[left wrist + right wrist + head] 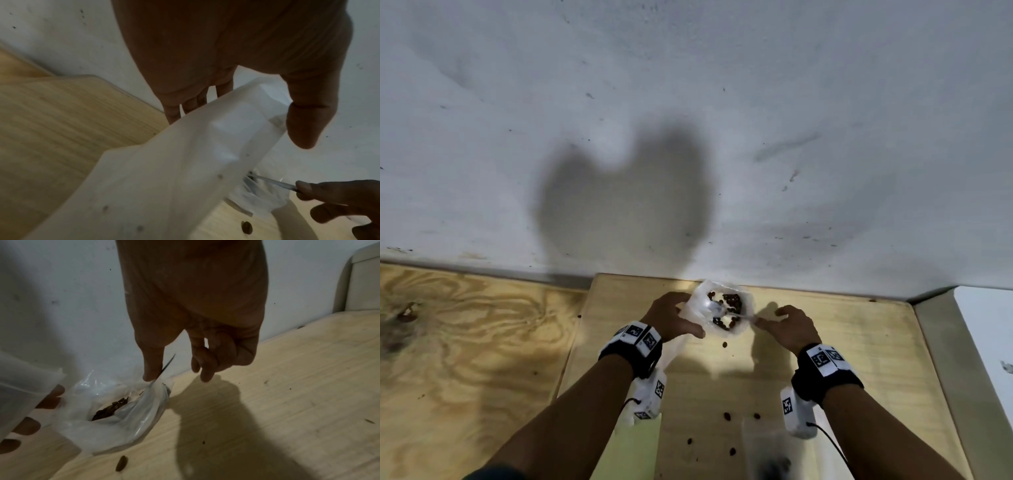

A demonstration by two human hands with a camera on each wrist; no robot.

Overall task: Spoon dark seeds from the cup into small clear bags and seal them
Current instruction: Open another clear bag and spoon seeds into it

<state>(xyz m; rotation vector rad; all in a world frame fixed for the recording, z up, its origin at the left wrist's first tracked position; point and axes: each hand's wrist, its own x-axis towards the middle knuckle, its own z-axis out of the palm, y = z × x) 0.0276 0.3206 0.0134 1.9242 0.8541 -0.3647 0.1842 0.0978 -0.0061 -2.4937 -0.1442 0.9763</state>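
Note:
A clear plastic cup [736, 329] holding dark seeds [732, 301] stands on the pale wooden board [859, 342] close to the wall. My right hand [787, 325] pinches the handle of a clear plastic spoon [743, 317], whose bowl lies inside the cup. In the right wrist view the spoon handle [165, 369] runs down into the cup [123, 423] over the seeds [111, 407]. My left hand [676, 318] grips a small clear bag [676, 346] by its top just left of the cup. The bag [185, 162] hangs under my thumb [308, 121].
Loose seeds [727, 416] lie scattered on the board's near part. Another clear bag with seeds [770, 459] lies at the bottom edge, and a pale green sheet [633, 445] lies to its left. A white wall [688, 137] rises right behind the cup. Plywood [465, 342] extends left.

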